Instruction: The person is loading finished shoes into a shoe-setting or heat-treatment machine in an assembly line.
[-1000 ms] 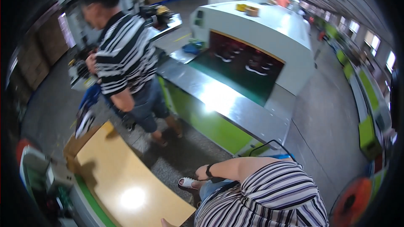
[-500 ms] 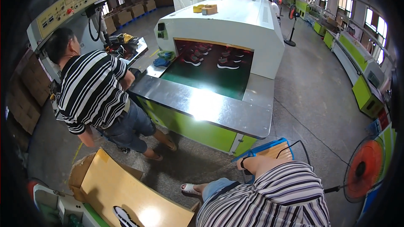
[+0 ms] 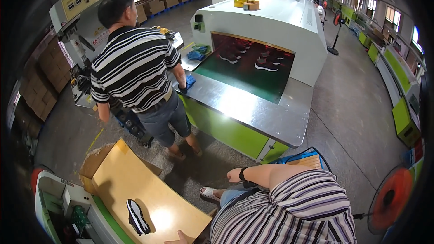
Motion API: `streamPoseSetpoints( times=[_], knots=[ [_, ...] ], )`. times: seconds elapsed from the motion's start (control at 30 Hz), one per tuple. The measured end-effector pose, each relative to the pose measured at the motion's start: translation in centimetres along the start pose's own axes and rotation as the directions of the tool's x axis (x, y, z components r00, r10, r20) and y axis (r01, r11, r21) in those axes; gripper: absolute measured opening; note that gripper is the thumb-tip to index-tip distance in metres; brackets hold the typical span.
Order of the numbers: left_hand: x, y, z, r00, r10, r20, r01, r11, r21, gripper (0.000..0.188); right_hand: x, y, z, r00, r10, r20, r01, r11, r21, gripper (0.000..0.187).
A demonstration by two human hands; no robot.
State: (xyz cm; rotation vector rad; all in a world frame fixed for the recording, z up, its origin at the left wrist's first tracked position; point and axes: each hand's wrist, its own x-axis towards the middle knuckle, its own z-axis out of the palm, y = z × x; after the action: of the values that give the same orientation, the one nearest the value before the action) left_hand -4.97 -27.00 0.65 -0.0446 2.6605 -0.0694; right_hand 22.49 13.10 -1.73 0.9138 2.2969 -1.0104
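Note:
My right hand (image 3: 233,175), with a black band at its wrist, hangs over the floor beside my knee. Its fingers look loosely curled, with nothing seen in them. At the lower edge my left hand (image 3: 178,238) is partly in view, thumb and fingers apart, by the near edge of a tan board (image 3: 135,176). A black shoe with a white sole (image 3: 137,217) lies on its side on that board, apart from my left hand. Several dark shoes (image 3: 266,64) sit on the green belt (image 3: 235,80) inside the white tunnel machine's opening.
A co-worker (image 3: 135,72) in a striped shirt stands at the steel table edge (image 3: 253,113), one hand at a blue cloth or glove (image 3: 187,83). A blue-framed stool (image 3: 307,159) stands behind my right arm. A red fan (image 3: 389,196) stands at right.
My right arm has swung forward and left, bringing its hand into view. My left hand has appeared at the board. The co-worker's hand has come to the table edge. The view has shifted.

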Motion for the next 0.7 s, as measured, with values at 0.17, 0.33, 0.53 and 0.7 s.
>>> streamPoseSetpoints(
  times=[0.17,0.33,0.53,0.7],
  knots=[
    [1.5,-0.6,1.0,1.000,-0.025,0.012,0.026,0.999,-0.046,0.132,-0.1,4.1,1.8,0.988,0.081,0.131,-0.059,0.985,-0.163,0.033],
    [-0.4,0.6,-0.9,1.000,-0.010,0.025,0.012,0.994,-0.108,0.131,-0.5,8.7,2.5,0.970,0.234,0.067,-0.220,0.960,-0.174,0.033],
    [-2.8,0.6,-2.3,0.995,-0.094,-0.017,0.093,0.993,-0.075,0.115,1.3,9.7,3.9,0.974,0.216,0.066,-0.201,0.962,-0.184,0.033],
    [-3.9,3.2,-5.1,0.999,0.001,0.045,-0.003,0.999,0.039,0.119,-0.9,6.2,2.1,0.992,0.116,0.044,-0.108,0.982,-0.152,0.035]
  ],
)
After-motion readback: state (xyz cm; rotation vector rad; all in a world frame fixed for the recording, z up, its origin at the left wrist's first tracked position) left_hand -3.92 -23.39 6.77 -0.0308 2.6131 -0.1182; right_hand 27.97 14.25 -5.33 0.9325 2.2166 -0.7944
